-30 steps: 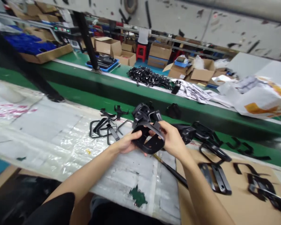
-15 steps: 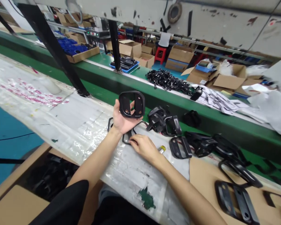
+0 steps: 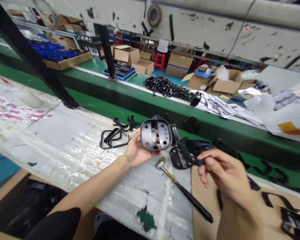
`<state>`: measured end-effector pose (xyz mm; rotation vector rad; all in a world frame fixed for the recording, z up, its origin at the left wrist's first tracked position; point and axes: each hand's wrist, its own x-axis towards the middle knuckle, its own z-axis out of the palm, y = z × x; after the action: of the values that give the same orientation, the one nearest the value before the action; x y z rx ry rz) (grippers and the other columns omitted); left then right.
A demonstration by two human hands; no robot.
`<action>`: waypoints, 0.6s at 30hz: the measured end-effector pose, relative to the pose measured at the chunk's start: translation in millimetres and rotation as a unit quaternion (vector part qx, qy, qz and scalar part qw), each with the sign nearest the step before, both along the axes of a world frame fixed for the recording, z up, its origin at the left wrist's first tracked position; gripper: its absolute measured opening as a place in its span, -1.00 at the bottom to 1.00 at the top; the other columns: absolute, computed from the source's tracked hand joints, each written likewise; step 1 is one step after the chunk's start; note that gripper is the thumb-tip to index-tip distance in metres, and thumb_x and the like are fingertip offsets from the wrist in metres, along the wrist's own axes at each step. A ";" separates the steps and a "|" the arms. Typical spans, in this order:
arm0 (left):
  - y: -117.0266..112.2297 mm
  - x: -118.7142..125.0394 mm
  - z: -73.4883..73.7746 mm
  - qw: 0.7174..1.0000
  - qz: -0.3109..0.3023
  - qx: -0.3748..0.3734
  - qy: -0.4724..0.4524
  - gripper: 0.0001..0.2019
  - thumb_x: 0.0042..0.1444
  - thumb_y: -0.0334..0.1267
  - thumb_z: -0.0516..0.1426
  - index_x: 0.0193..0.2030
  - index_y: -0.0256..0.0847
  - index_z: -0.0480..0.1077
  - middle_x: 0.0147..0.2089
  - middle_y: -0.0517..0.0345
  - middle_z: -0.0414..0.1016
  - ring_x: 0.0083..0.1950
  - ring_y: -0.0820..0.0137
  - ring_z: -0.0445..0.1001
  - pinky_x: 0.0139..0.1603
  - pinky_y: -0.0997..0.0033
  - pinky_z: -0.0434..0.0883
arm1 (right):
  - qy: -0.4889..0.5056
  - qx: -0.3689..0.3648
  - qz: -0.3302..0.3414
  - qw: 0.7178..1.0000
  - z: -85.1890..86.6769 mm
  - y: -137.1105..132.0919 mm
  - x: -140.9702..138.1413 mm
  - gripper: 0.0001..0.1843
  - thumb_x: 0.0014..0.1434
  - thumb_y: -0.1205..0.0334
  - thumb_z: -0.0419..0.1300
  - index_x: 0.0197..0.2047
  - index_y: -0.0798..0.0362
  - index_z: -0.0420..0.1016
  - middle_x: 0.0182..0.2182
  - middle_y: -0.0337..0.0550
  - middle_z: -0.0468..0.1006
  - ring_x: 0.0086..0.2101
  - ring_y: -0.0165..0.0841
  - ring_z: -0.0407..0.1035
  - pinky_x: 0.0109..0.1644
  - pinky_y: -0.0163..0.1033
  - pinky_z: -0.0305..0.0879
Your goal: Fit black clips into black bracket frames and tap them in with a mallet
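My left hand (image 3: 133,151) grips a rounded-square black plastic housing (image 3: 146,135) by its lower left side. The housing's grey inner face, with round holes and a central slot, is turned toward me. At right, my right hand (image 3: 227,176) pinches a thin black plastic strip (image 3: 189,156) between thumb and fingers; its exact shape is blurred. Behind that strip lies another black housing (image 3: 176,158). A hammer (image 3: 187,193) with a yellow-tipped head and black grip rests on the table between my arms. Left of the held housing are several thin black frames (image 3: 105,140).
Several black strips (image 3: 120,125) lie along the table's back edge, beside the green conveyor (image 3: 97,90). Cardboard (image 3: 198,200) covers the table's right part, with more black parts on it. A box of black pieces (image 3: 32,206) stands low at left. A dark slanted post (image 3: 47,80) rises at left.
The view has turned right. My left hand has tilted the housing so its inner face shows. My right hand has moved right, away from the thin frames, and holds a black strip. The hammer is uncovered.
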<state>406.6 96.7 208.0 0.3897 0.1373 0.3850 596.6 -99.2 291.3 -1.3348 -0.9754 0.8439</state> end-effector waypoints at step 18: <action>-29.0 6.1 -8.7 0.986 0.030 0.077 0.142 -0.39 0.04 0.24 0.42 0.04 -0.23 0.64 -0.06 -0.03 0.72 -0.04 0.21 0.63 0.00 0.31 0.51 | -0.509 -0.032 0.088 0.856 -20.6 24.6 -33.0 -0.74 0.47 0.33 0.19 0.15 0.00 0.59 0.05 0.03 0.47 -0.01 -0.12 0.34 0.05 0.01 0.40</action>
<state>412.7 67.7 199.2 0.5928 0.3996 0.4001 563.7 -74.6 270.7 -1.7973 -1.9185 0.2311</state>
